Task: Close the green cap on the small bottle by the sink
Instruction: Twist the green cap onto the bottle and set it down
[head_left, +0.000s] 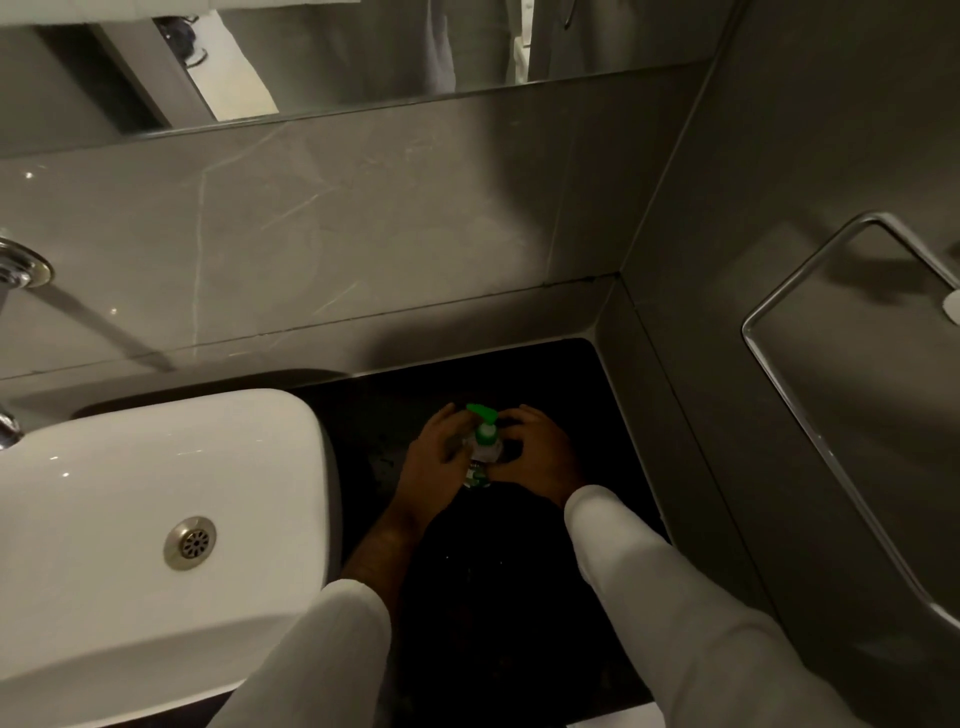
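A small clear bottle (479, 462) with a green label stands on the dark counter (519, 374) to the right of the sink. Its green flip cap (483, 415) is hinged open and tilts back above the white neck. My left hand (434, 462) wraps the bottle's left side. My right hand (535, 452) curls against its right side, fingertips close to the cap. Both hands touch the bottle, and its lower part is mostly hidden between them.
A white basin (156, 467) with a metal drain (190, 542) fills the left. A chrome tap (15, 270) comes out of the back wall. A metal towel ring (831, 364) hangs on the right wall. Grey tiled walls close the counter's back and right sides.
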